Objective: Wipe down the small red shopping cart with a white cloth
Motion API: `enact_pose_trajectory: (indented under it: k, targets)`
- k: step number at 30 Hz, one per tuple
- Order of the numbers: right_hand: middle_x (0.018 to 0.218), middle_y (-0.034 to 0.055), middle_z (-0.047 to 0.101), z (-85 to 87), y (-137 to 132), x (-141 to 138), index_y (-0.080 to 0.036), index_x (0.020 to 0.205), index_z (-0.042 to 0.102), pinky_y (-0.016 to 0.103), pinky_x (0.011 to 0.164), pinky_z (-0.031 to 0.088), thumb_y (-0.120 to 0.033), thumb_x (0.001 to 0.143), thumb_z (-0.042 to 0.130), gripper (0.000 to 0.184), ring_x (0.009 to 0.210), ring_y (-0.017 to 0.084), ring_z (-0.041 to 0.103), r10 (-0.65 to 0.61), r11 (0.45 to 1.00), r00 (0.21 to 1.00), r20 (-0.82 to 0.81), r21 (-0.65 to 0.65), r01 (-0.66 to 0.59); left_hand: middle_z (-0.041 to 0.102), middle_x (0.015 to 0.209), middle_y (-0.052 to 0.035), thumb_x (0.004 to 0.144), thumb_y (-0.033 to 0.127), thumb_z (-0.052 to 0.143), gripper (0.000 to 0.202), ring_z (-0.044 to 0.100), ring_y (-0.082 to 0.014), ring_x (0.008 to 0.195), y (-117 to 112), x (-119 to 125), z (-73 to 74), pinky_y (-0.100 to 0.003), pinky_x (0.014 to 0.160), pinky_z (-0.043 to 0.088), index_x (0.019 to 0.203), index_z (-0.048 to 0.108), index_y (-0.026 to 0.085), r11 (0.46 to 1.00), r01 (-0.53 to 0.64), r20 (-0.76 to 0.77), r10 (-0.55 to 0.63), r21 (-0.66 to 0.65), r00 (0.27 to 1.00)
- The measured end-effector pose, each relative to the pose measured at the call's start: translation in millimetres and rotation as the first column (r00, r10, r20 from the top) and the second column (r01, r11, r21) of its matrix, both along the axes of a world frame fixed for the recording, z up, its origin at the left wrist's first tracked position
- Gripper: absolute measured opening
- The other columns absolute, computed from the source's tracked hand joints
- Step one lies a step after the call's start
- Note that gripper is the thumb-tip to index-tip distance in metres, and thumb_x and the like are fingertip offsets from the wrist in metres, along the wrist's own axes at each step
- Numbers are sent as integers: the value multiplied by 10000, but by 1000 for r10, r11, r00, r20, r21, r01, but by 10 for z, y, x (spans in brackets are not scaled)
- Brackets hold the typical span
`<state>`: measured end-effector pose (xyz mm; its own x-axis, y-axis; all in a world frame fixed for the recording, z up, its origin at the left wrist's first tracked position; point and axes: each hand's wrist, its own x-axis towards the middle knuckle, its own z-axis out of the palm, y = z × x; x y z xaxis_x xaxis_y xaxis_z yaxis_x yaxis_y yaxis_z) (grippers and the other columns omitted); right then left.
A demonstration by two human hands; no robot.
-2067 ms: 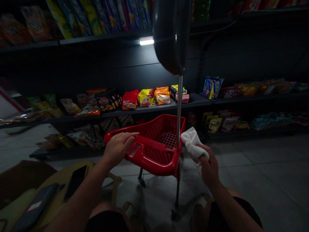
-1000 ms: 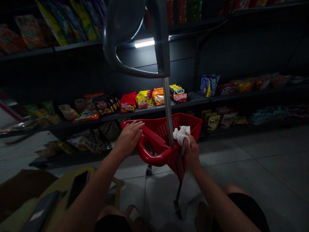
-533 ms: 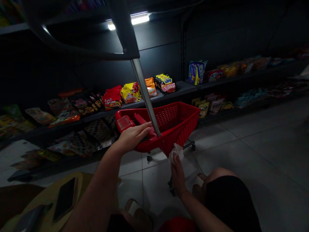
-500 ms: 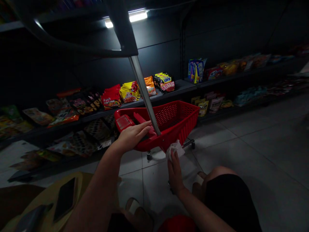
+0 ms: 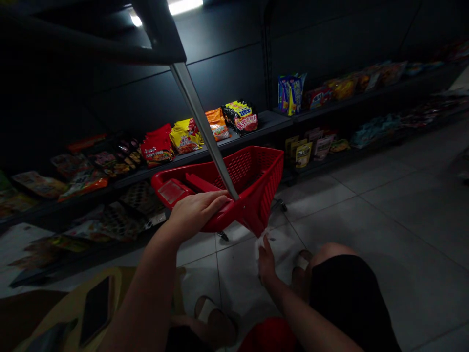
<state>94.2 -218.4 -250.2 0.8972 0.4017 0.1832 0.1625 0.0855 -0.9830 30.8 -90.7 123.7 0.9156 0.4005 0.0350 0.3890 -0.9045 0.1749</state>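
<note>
Resting over the near rim of the red cart (image 5: pixel 258 210), left hand (image 5: pixel 194 212) at center-left of frame, palm down, beside the metal pole (image 5: pixel 205 129); can't tell if fingers clasp the rim, underside hidden. Right hand (image 5: pixel 266 264), lower center, pinching white cloth (image 5: pixel 259 249) at the cart's lower tapered corner; cloth partly hidden by fingers, blurred, crumpled. Cart basket mid-frame, glossy red plastic, slotted sides, pale rectangular panel at its left end, casters below; pole slants to a dark grey handle (image 5: pixel 159 36), upper left. Labels: noodle-style packets (image 5: pixel 186 137) on shelf behind, red, yellow, orange, black-yellow, printed characters too blurry to read; panel text illegible.
</note>
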Motion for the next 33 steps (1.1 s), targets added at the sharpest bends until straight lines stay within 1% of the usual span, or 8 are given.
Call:
enact_pose_trajectory:
  k: [3,7,11,15,19,21,30,33]
  targets:
    - [1589,91,311,653,119,-38,-217,1534,314,558,1191,239,-366,974,352,580,1482,257,263,-72,996,995,-71,50,76,706,1228,82,964,613,283,524,645,-213,1137,21,-17,-18,-301,919,476,1153,714,381,999,29,-5,-29,-20,1000]
    - [1620,10,246,1357,194,-11,-295,1510,369,526,1221,184,-254,975,343,538,1511,221,168,34,993,985,170,109,-53,736,1162,76,957,613,312,504,665,-207,1088,98,-56,-28,-293,898,487,1120,732,387,997,45,-12,-45,-59,999]
    - [1579,40,338,1169,221,163,-293,1503,382,507,1189,278,-180,943,336,573,1481,217,258,8,998,948,318,63,-29,751,1125,57,944,631,321,523,677,-217,1052,137,-89,-9,-305,911,491,1103,747,373,996,50,-40,-53,-80,998]
    - [1505,77,434,965,356,767,-252,1497,395,513,1159,310,-139,895,338,615,1435,231,320,-65,994,878,474,-51,101,749,1139,36,937,626,351,523,678,-214,1061,126,-145,25,-287,903,504,1113,750,338,990,56,-52,-63,-131,997]
    - [1424,169,498,1232,540,1523,-134,1412,512,499,1112,350,-105,844,373,586,1332,279,429,-121,956,875,469,-183,231,743,1159,14,928,611,394,501,673,-220,1080,115,-203,56,-285,908,514,1119,751,317,980,59,-49,-69,-190,996]
    - [1379,176,530,1368,594,1623,-120,1374,552,480,1100,367,-83,822,370,582,1296,279,468,-146,959,908,393,-167,227,745,1154,9,921,613,409,492,673,-227,1083,122,-218,61,-295,913,518,1114,753,318,979,52,-47,-62,-195,997]
    - [1413,69,511,1594,102,148,-275,1362,578,397,1100,399,-106,877,431,534,1317,216,463,42,997,934,355,45,-62,757,1118,1,908,561,499,390,683,-228,1064,343,-430,28,-307,929,533,1067,768,327,968,98,21,-96,-230,995]
    - [1442,45,496,1872,73,42,-311,1362,570,415,1137,344,-103,905,430,522,1353,214,430,65,991,811,582,59,-121,762,1098,-16,909,532,516,367,691,-229,1039,411,-592,17,-307,916,545,1058,774,317,965,151,30,-148,-216,988]
